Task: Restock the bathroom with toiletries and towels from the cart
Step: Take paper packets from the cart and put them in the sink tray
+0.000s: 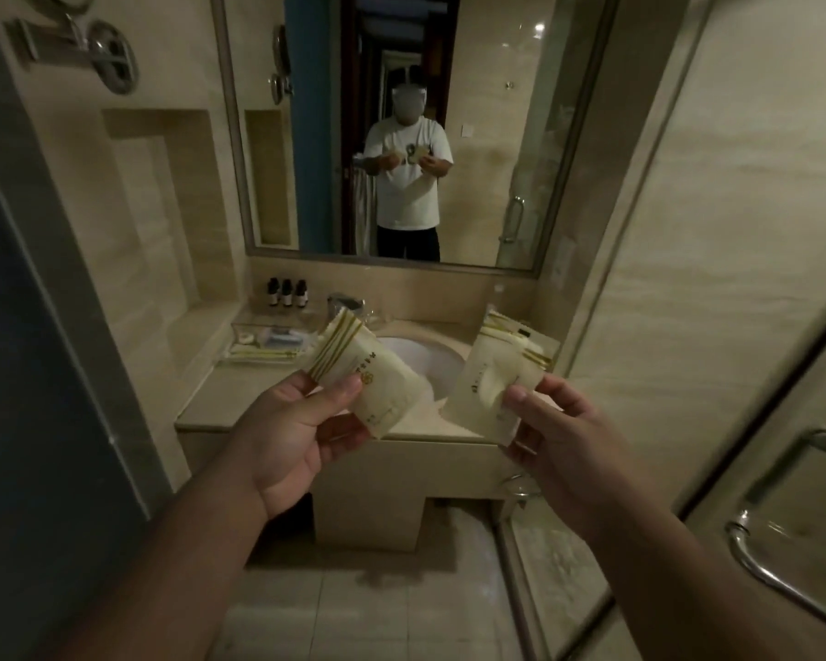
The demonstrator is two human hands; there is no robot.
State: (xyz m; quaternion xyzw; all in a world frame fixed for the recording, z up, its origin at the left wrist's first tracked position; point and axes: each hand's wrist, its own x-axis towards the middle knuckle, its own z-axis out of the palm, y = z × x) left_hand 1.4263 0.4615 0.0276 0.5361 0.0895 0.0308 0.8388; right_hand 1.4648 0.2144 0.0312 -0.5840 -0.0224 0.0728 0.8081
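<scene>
Ahead of both hands stands the vanity counter point(220, 393). Your left hand point(296, 436) pinches a cream sachet point(354, 369) between thumb and fingers. Your right hand point(559, 431) pinches a sachet bundle point(492, 388) the same way. Both lots are held in the air before the counter's near edge, apart from each other. The step in hand appears to be delivering toiletries. The next move likely calls for laying them flat in the clear tray point(235, 333) beyond your left hand, below the three dark bottles point(286, 292).

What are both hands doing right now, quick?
Left hand: holding a cream toiletry packet, thumb pinched on its front.
Right hand: holding several more packets, fanned out.
</scene>
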